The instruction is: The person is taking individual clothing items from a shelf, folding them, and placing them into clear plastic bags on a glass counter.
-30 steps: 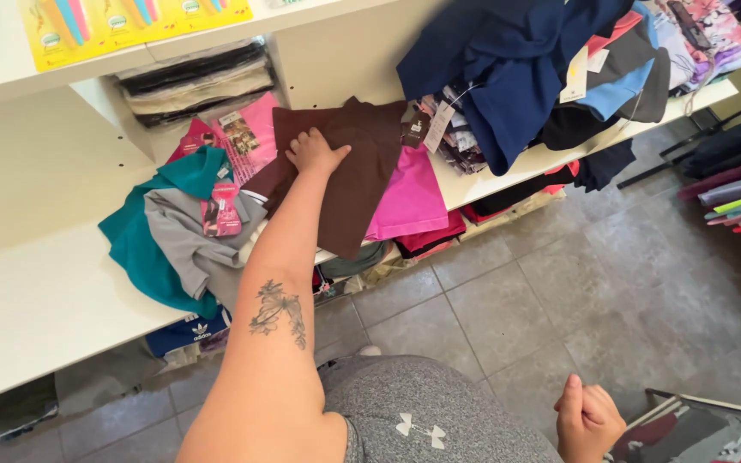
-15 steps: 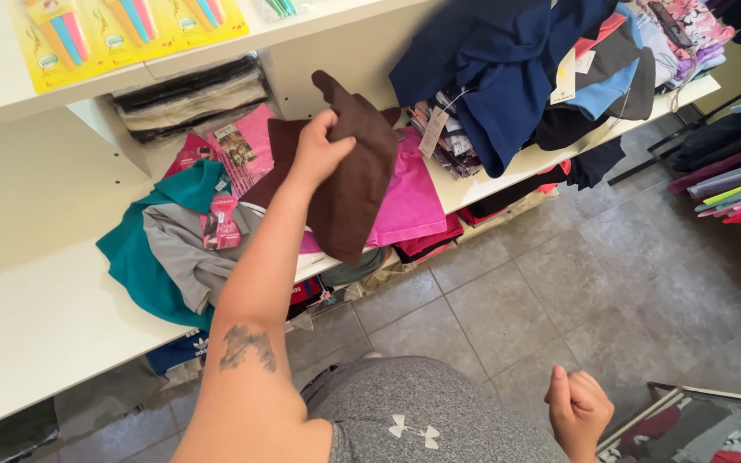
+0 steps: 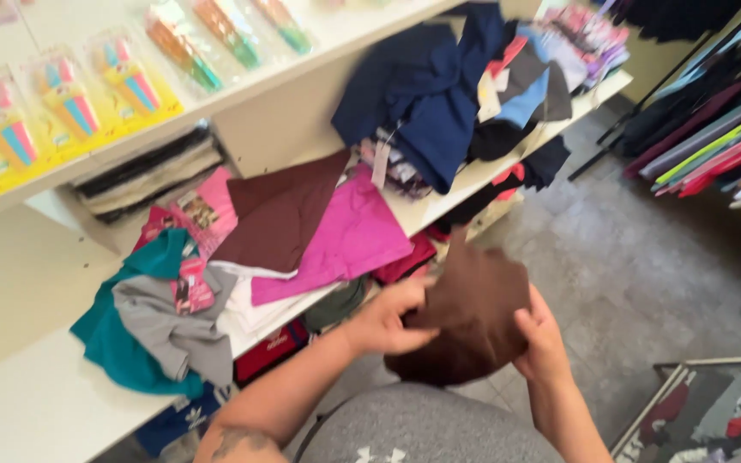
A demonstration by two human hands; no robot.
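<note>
Both hands sit low in front of the body, closed on one brown garment [image 3: 473,309]. Left hand [image 3: 392,317] pinches its left edge, fingers curled into the cloth. Right hand [image 3: 542,339] grips the right edge, thumb on top, fingers hidden behind the fabric. Garment bunched between them, hanging in a loose wad, clear of the shelf.

Landmark: white shelf [image 3: 27,403].
- On the shelf, up and left of the held garment: a second brown piece [image 3: 280,214] lying flat, overlapping a magenta top [image 3: 349,240].
- Further left on the shelf: a teal garment [image 3: 113,343] with a grey garment [image 3: 169,330] draped over it, small pink packets among them.
- Right end of the shelf: a heap of navy clothing [image 3: 426,94] with mixed colours behind it.
- Shelf above: yellow carded packets [image 3: 70,94] in a row.
- Below the shelf: tile floor [image 3: 645,257]; clothes rack of hanging items at far right.

Step in hand, as I judge it: the garment is off the shelf pile and being gathered or turned in both hands, most likely sorting or folding. Not folded yet; edges are uneven.

Next move would call for finding the corners or seams, shaking the cloth out flat, and keeping both grips on opposite edges so it does not drop to the floor. Bare shelf space lies at the left end, past the teal garment.
</note>
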